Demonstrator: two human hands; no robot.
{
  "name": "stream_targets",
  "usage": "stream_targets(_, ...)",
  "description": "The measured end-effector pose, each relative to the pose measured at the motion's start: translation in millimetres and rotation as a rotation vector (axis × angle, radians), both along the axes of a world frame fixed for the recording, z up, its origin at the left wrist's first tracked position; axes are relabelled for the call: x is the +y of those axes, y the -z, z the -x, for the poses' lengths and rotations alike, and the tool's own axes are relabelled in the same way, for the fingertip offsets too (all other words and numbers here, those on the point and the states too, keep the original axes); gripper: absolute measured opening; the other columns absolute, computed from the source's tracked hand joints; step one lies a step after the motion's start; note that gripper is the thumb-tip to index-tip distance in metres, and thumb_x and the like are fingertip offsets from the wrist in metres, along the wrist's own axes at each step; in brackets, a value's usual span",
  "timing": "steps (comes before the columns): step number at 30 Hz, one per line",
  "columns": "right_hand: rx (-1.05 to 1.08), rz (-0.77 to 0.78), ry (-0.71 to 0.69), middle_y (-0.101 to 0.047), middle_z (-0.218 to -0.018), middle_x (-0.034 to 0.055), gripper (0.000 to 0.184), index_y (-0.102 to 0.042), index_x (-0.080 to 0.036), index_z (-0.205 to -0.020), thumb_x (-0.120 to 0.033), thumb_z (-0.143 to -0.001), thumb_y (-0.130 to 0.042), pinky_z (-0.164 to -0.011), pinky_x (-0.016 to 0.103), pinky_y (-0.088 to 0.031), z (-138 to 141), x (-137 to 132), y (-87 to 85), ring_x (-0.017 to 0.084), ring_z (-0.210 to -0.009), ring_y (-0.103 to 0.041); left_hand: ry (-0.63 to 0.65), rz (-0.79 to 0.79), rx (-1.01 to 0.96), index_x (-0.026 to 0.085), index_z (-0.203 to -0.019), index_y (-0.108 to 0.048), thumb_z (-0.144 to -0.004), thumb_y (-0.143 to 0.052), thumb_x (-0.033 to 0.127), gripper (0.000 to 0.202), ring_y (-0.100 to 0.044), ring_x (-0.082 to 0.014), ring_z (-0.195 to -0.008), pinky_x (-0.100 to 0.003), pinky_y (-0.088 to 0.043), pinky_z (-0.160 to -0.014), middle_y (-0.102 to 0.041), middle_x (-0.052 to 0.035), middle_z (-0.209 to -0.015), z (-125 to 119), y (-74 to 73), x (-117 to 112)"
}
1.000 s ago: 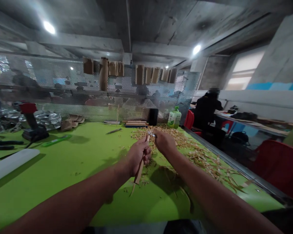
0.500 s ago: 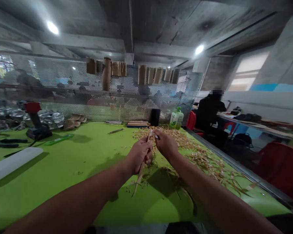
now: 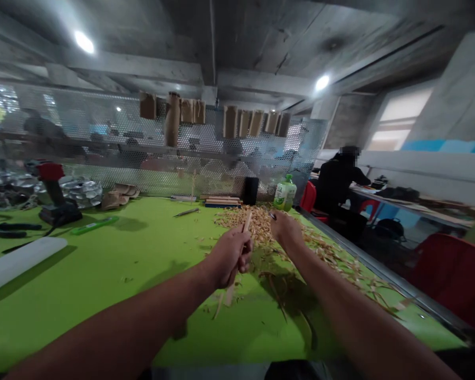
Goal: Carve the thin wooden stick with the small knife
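My left hand (image 3: pixel 233 254) is closed around a narrow wooden strip (image 3: pixel 247 220). The strip's upper end stands out above the fist, and its lower end slants down toward the bench. To the right, my right hand (image 3: pixel 287 230) is closed on what looks like a small knife (image 3: pixel 272 215); only a little shiny end shows and the rest is hidden in the fist. A gap separates this tool from the strip. Curled wood shavings (image 3: pixel 261 224) lie heaped behind and between the hands, and more spread out under my right forearm.
On the green bench (image 3: pixel 114 274) lie a white block-like object (image 3: pixel 27 264), a green-handled tool (image 3: pixel 95 225), pliers (image 3: pixel 10 230) and a cordless drill (image 3: pixel 55 195). Wooden strips (image 3: pixel 222 201), a black box (image 3: pixel 252 190) and a bottle (image 3: pixel 285 193) stand at the back. A person (image 3: pixel 336 179) sits right.
My right hand has moved right, away from the wooden strip, taking the small knife with it. My left hand still grips the strip, which is turned slightly and stands more upright.
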State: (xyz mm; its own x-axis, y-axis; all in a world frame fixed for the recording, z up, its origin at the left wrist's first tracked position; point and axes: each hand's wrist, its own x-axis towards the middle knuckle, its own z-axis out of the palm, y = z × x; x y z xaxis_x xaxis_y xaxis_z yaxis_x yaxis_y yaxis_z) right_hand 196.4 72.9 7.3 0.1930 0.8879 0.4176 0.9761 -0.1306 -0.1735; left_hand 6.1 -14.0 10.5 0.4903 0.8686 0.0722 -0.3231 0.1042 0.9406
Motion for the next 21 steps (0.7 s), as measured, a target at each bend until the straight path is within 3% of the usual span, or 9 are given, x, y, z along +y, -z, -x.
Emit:
stream_targets(3, 0.024, -0.131, -0.166, -0.072, -0.107, 0.0062, 0.04, -0.061, -0.027, -0.126, -0.026, -0.092, -0.039, -0.075, 0.026, -0.042, 17.7, -8.2, 3.0, 0.022, -0.094, -0.065, -0.073, 0.007, 0.018, 0.019, -0.103, -0.046, -0.089, -0.042, 0.025, 0.016, -0.033, -0.0035, -0.035, -0.015, -0.031, -0.033, -0.053, 0.0039, -0.067, 2.4, -0.5, 8.9)
stream_targets(6, -0.001, -0.154, -0.314, -0.073, -0.098, 0.0045, 0.033, -0.065, -0.026, -0.114, -0.028, -0.092, -0.041, -0.067, 0.025, -0.039, 38.4, -19.8, 5.1, 0.02, -0.084, -0.065, -0.055, -0.018, -0.012, 0.021, -0.109, -0.045, -0.088, -0.042, 0.024, 0.021, -0.033, -0.0033, -0.034, -0.016, -0.031, -0.031, -0.057, 0.0024, -0.074, 2.3, 1.2, 14.2)
stream_targets(9, -0.088, -0.074, -0.325, -0.073, -0.086, 0.006, 0.026, -0.067, -0.021, -0.099, -0.029, -0.091, -0.043, -0.061, 0.025, -0.034, 49.6, -29.6, 4.9, 0.019, -0.073, -0.064, -0.029, -0.005, -0.04, 0.02, -0.096, -0.047, -0.085, -0.046, 0.024, 0.011, -0.032, -0.0023, -0.035, -0.015, -0.026, -0.031, -0.054, 0.0033, -0.073, 1.9, 4.5, 16.6)
stream_targets(13, -0.173, -0.046, -0.344, -0.072, -0.088, 0.0064, 0.025, -0.063, -0.021, -0.103, -0.028, -0.092, -0.042, -0.062, 0.025, -0.033, 53.3, -35.8, 2.2, 0.019, -0.076, -0.064, -0.024, -0.007, -0.032, 0.019, -0.081, -0.043, -0.084, -0.048, 0.024, 0.007, -0.029, -0.0026, -0.035, -0.015, -0.022, -0.031, -0.045, 0.006, -0.062, 2.8, 6.7, 18.9)
stream_targets(21, -0.14, -0.05, -0.227, -0.072, -0.097, 0.0094, 0.032, -0.061, -0.022, -0.114, -0.024, -0.093, -0.038, -0.07, 0.027, -0.038, 40.2, -18.9, -1.1, 0.022, -0.088, -0.065, -0.058, -0.01, 0.075, 0.02, -0.087, -0.043, -0.085, -0.045, 0.018, 0.003, -0.028, -0.0032, -0.038, -0.015, -0.023, -0.033, -0.04, 0.0076, -0.058, 1.4, 1.1, 11.7)
